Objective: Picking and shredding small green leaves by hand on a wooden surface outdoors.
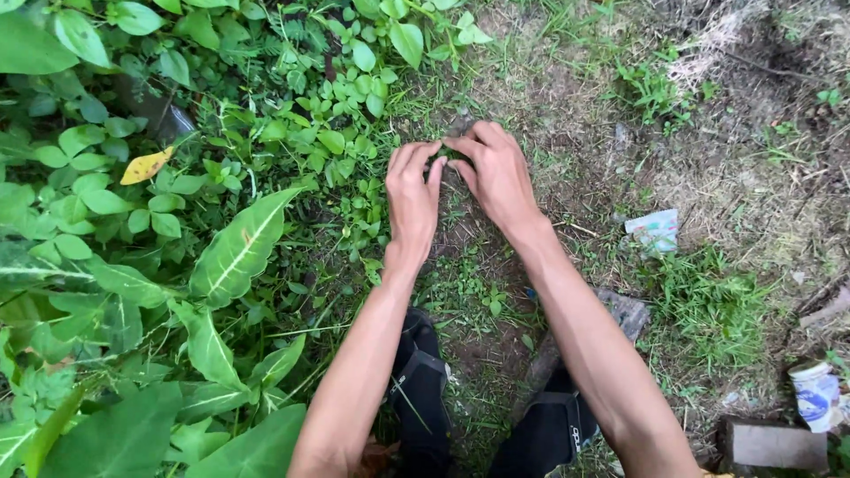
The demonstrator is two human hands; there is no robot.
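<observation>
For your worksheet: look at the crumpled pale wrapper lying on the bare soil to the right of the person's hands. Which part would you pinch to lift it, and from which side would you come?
Pinch the raised, creased upper edge of the wrapper, coming from above and from its left. It lies flat and crumpled on the soil, so only the lifted folds offer a hold. The right hand is nearest, though both it and the left hand are closed together on a small green plant.

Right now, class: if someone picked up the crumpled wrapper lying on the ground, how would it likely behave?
The crumpled wrapper looks thin and creased, so probably floppy and very light. It lies flat on the grass, unlikely to roll, though wind might shift it. Its glossy surface could feel slippery.
</observation>
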